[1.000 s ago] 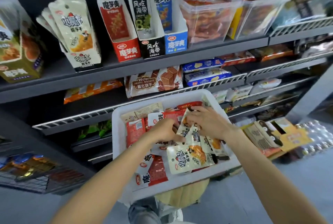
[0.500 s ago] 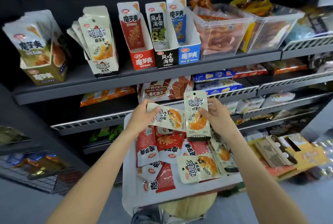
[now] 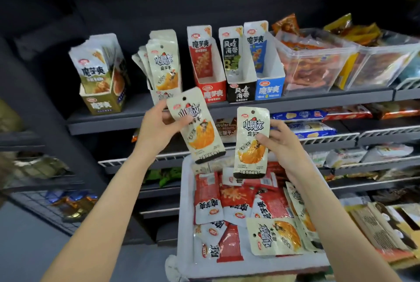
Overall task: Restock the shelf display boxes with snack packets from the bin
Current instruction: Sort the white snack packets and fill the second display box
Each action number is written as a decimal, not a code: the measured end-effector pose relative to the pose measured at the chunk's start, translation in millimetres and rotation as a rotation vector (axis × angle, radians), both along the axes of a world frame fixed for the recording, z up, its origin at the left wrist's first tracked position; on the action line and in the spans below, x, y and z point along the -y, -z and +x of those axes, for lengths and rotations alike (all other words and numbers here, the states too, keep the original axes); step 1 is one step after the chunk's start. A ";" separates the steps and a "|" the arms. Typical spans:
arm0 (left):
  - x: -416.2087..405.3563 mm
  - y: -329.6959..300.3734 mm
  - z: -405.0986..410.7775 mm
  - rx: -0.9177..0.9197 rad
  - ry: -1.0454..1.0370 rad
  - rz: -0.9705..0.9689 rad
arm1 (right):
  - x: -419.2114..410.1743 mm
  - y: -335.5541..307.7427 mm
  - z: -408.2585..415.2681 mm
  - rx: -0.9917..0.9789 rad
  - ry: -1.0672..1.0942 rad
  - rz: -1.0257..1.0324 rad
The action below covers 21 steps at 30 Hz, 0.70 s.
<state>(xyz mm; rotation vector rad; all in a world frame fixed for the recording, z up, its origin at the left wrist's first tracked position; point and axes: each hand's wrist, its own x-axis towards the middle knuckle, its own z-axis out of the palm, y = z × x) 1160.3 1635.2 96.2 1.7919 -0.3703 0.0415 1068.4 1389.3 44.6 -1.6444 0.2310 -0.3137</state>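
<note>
Standing at the far left of the dark shelf (image 3: 118, 120), up and to the left of the left hand (image 3: 156, 129), an olive display box (image 3: 103, 100) holds upright packets. Just above that hand sits the cream display box (image 3: 162, 70), filled with packets printed like the two being held; its lower front is partly covered by the raised packet. Further right along the same shelf stand a red box (image 3: 210, 89), a black box (image 3: 241, 91) and a blue box (image 3: 269, 87), then two clear tubs (image 3: 316, 61) of loose snacks, above the right hand (image 3: 281, 143).

The left arm reaches up from the lower left, the hand closed around the upper edge of a cream packet (image 3: 196, 127), thumb across its front, the packet tilted with its top leaning left. The right arm comes up from the lower right; its fingers pinch the right edge of a second cream packet (image 3: 251, 143), held nearly upright, thumb on the front. The two packets are near each other but apart.

Below both hands lies the white bin (image 3: 185, 213), with red packets (image 3: 229, 202) and more cream ones (image 3: 276, 238) lying flat inside. The second packet's lower end overlaps the bin's far side in this view.
</note>
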 end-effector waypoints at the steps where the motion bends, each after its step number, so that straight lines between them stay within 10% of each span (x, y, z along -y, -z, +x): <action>1: -5.1 -10.1 3.0 0.044 -0.021 -0.032 | -4.8 -5.6 5.9 0.025 0.003 0.009; 12: -38.3 -83.9 52.7 0.480 -0.356 -0.195 | -59.4 -72.3 76.7 0.305 0.031 0.185; 21: -40.3 -66.2 107.8 0.502 -0.275 0.165 | -68.1 -100.0 123.7 0.426 0.140 0.284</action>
